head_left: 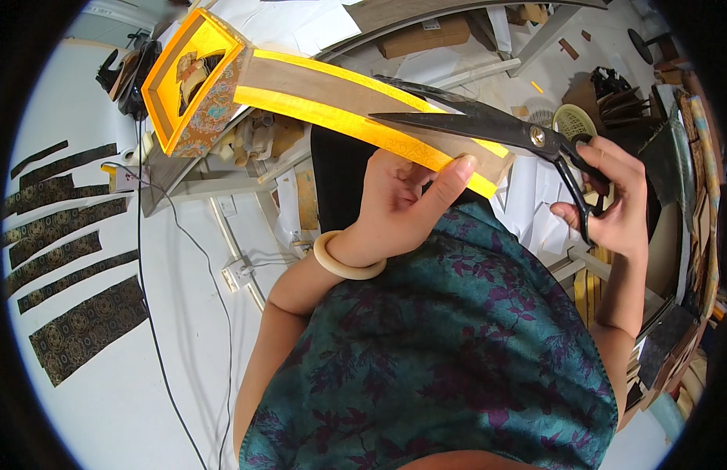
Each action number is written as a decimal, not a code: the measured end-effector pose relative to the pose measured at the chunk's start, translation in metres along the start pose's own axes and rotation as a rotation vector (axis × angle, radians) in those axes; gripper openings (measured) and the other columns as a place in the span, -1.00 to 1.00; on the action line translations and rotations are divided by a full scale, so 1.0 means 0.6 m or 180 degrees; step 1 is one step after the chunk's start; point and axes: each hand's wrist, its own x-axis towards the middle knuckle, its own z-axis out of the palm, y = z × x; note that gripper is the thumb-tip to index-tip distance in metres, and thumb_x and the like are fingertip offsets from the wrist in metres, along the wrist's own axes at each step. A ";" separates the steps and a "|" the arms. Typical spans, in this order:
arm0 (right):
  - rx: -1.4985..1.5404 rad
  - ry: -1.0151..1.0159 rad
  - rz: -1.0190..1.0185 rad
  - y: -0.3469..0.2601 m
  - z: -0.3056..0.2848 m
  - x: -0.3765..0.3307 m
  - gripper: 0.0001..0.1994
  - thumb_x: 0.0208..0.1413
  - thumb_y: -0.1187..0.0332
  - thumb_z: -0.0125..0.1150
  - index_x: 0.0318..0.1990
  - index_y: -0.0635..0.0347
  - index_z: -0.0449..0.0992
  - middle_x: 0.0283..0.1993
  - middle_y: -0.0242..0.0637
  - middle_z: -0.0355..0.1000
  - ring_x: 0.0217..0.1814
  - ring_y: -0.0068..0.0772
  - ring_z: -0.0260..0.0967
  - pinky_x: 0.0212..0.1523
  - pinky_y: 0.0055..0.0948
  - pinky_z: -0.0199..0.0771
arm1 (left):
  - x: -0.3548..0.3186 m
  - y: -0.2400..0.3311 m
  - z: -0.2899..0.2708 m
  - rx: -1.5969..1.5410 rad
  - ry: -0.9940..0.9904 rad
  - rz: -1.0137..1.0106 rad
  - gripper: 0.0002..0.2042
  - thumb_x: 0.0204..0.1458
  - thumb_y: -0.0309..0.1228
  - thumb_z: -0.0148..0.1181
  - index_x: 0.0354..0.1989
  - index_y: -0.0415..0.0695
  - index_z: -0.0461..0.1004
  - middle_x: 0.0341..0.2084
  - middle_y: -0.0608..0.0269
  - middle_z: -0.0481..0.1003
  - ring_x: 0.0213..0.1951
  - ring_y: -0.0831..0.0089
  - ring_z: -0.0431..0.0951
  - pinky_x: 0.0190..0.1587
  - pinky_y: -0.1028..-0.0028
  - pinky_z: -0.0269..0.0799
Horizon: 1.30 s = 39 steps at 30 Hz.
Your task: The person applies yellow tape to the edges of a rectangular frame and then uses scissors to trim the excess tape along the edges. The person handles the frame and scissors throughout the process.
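Observation:
My left hand (pixel 402 200), with a cream bangle at its wrist, pinches a long grey-brown strip (pixel 332 86) with yellow patterned borders near its right end. My right hand (pixel 618 192) has its fingers through the handles of large black scissors (pixel 514 133). Their blades are spread, one lying across the strip just above my left hand and the other at its far edge. Leftward, the strip reaches a yellow box (pixel 149 106) with an outer side in brown and blue flowered cloth. Small dark and tan items (pixel 197 78) sit inside the box.
Several dark patterned cloth pieces (pixel 89 325) lie on a white surface at the left, with black cables (pixel 154 329) running past them. White papers (pixel 324 31) lie on the table at the top. Stacked sheets (pixel 696 196) stand at the right, near a pale green round basket (pixel 573 124).

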 end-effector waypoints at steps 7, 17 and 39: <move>-0.0666 0.0064 -0.0270 0.010 -0.020 0.043 -0.35 -0.39 0.32 0.58 -0.04 0.35 0.45 -0.15 -0.14 0.41 -0.17 -0.19 0.45 -0.17 -0.39 0.44 | -0.014 -0.030 -0.019 -0.0629 0.0353 -0.0630 -0.79 0.20 -0.48 0.19 -0.04 -0.28 0.50 -0.20 0.25 0.58 -0.19 0.60 0.56 -0.08 0.58 0.45; -0.1331 0.0566 -0.0404 0.030 -0.021 0.054 -0.41 -0.27 0.46 0.51 0.03 0.35 0.47 -0.02 -0.10 0.40 -0.13 -0.24 0.45 -0.13 -0.41 0.47 | -0.022 -0.021 -0.048 -0.0505 0.0806 -0.0602 -0.77 0.22 -0.38 0.21 -0.05 -0.27 0.48 -0.23 0.33 0.56 -0.20 0.66 0.53 -0.10 0.60 0.43; -0.1355 0.0282 -0.0678 0.039 0.064 0.120 -0.43 -0.46 0.33 0.47 -0.12 0.26 0.51 -0.21 -0.14 0.41 -0.19 -0.01 0.41 -0.15 -0.19 0.42 | 0.106 0.159 -0.100 0.3655 -0.0038 0.1068 -0.67 -0.16 -0.55 0.42 -0.15 -0.28 0.57 -0.08 0.07 0.55 -0.09 0.28 0.57 -0.10 0.40 0.50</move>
